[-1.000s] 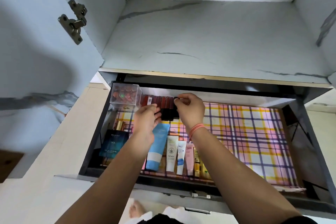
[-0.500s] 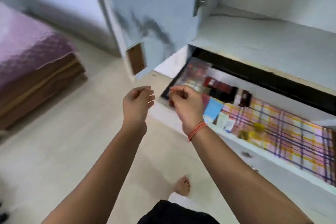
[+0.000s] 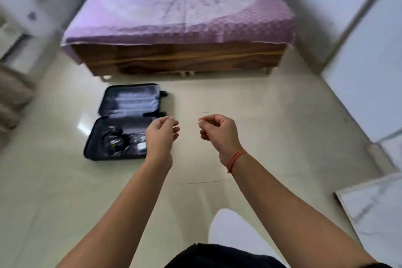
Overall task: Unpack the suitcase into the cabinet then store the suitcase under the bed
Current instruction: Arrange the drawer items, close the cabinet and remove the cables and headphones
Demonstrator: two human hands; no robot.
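Suitcase (image 3: 128,104) lies open on the floor (image 3: 272,119), near the bed (image 3: 180,13). Your left hand (image 3: 162,137) hovers at its right edge, right hand (image 3: 218,134) farther right; fingers loosely curled, both holding nothing.

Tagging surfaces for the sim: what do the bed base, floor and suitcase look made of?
Bed base: wood or wood-look veneer, given the brown grain bands and slight sheen.
Floor: pale glossy tile, ceramic or stone, given the reflections and thin joint lines.
Suitcase: dark shell, too blurred to tell the material; the lid lining looks like pale fabric.
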